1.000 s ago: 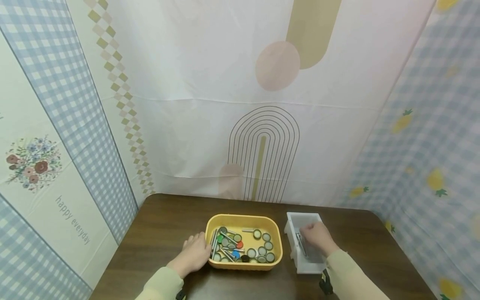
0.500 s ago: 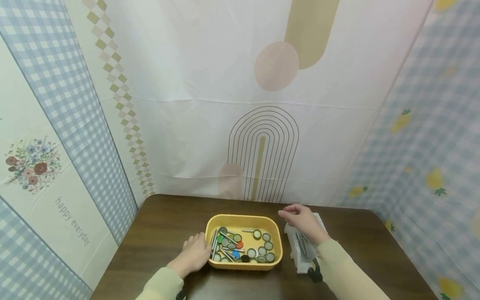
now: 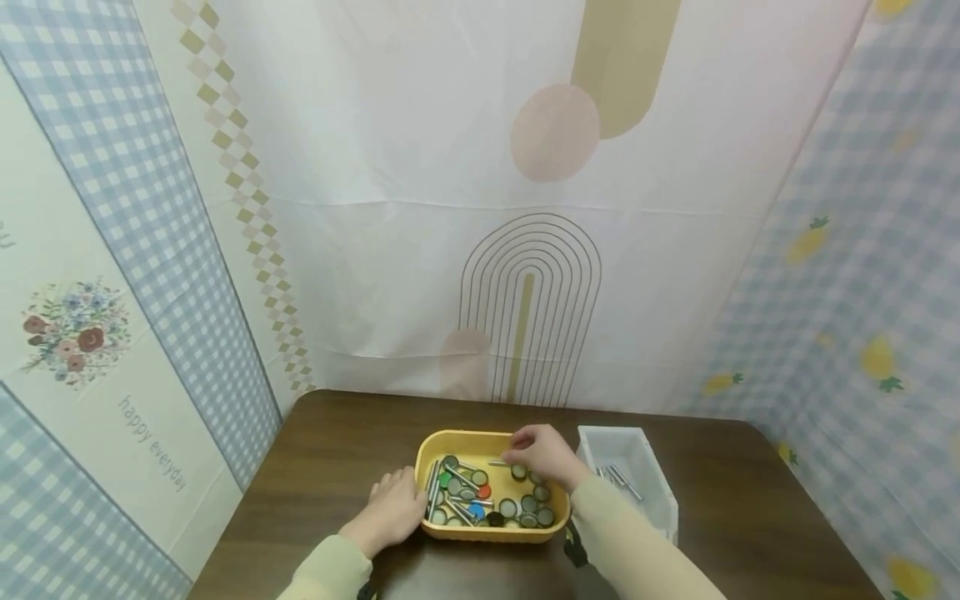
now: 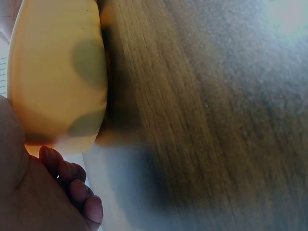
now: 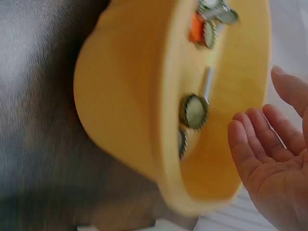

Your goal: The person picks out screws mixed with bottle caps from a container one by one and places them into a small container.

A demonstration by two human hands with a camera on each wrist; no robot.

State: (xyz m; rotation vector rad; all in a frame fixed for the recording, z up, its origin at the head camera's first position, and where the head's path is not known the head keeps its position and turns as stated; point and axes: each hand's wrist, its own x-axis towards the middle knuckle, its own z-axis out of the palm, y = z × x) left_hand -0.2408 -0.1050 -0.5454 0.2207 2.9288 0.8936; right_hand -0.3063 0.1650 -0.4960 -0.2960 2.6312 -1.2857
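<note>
A yellow plastic tub (image 3: 491,534) on the table holds many bottle caps (image 3: 507,507), mostly metal with crimped edges, and several slim silver metal rods (image 3: 460,476) resembling nails or bolts. My left hand (image 3: 392,508) rests against the tub's left side, fingers relaxed; in the left wrist view its palm touches the yellow wall. Over the tub's far right part hovers my right hand (image 3: 547,454). In the right wrist view its fingers are loosely bent with nothing in them, near a cap (image 5: 195,111) and a rod (image 5: 208,83).
Right of the tub stands a white plastic box (image 3: 658,475) with several silver rods (image 3: 622,481) inside. Both containers are on a dark wooden table (image 3: 337,442). A patterned cloth (image 3: 375,275) hangs behind the table's far edge.
My right hand has come up out of the white box and moved left over the yellow tub, uncovering the rods in the box. The left hand has stayed at the tub's side.
</note>
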